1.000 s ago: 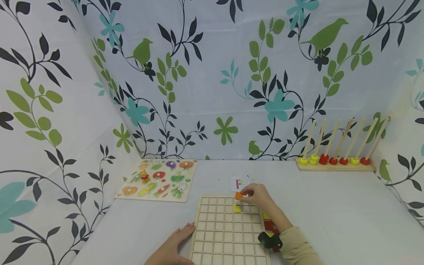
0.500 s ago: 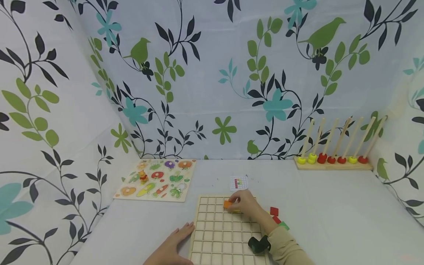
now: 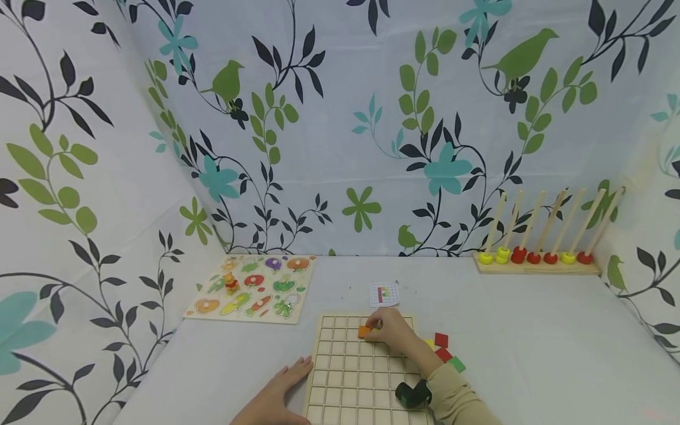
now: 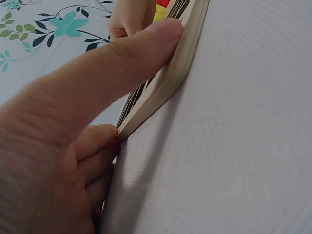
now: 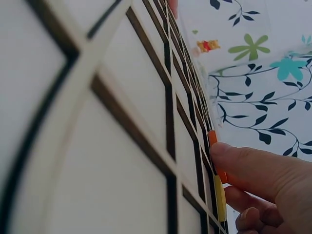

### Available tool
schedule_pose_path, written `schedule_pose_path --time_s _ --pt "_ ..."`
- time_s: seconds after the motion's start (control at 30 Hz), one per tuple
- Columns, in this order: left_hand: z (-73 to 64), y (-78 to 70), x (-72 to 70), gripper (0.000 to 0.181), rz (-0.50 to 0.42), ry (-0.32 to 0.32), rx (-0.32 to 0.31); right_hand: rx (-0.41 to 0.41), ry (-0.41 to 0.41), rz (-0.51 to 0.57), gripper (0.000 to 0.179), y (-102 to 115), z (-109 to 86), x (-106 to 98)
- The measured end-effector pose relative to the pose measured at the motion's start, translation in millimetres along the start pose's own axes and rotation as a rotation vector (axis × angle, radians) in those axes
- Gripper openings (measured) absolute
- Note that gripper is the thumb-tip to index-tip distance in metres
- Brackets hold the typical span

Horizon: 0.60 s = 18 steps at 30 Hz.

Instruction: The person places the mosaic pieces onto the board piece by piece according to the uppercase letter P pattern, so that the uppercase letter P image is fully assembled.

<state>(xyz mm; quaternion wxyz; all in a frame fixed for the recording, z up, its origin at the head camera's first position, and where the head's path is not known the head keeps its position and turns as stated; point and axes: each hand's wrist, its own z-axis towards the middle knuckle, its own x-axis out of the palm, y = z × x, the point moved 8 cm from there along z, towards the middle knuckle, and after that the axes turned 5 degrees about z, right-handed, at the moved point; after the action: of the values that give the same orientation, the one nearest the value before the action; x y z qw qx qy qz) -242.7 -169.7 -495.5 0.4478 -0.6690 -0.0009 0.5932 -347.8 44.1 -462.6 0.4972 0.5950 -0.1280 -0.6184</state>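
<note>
A wooden grid board (image 3: 350, 378) lies on the table. My right hand (image 3: 392, 330) pinches an orange square tile (image 3: 363, 332) at a cell in the board's second row from the far edge. In the right wrist view, the thumb presses on the orange tile (image 5: 212, 138), and a yellow tile (image 5: 221, 199) sits in the grid beside it. The fingers partly cover both tiles. My left hand (image 3: 278, 392) rests at the board's left side with fingers extended. The left wrist view shows the thumb of my left hand (image 4: 92, 78) lying over the board's edge (image 4: 163, 92).
Loose red (image 3: 441, 340), green (image 3: 456, 364) and yellow tiles lie right of the board. A printed grid card (image 3: 383, 294) lies beyond it. A vegetable puzzle board (image 3: 249, 289) with a small figure (image 3: 231, 283) is back left. A peg stand with rings (image 3: 536, 265) stands back right.
My right hand has moved the orange tile left and nearer, from the board's far edge down onto the grid, left of the yellow tile. The left hand stays in place.
</note>
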Motion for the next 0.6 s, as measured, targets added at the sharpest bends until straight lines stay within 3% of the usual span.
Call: schedule_pose_path --time_s 0.6 --pt "-0.3 0.0 0.3 0.097 0.024 -0.005 0.008 0.036 0.042 -0.025 0.016 -5.2 -1.7 1.0"
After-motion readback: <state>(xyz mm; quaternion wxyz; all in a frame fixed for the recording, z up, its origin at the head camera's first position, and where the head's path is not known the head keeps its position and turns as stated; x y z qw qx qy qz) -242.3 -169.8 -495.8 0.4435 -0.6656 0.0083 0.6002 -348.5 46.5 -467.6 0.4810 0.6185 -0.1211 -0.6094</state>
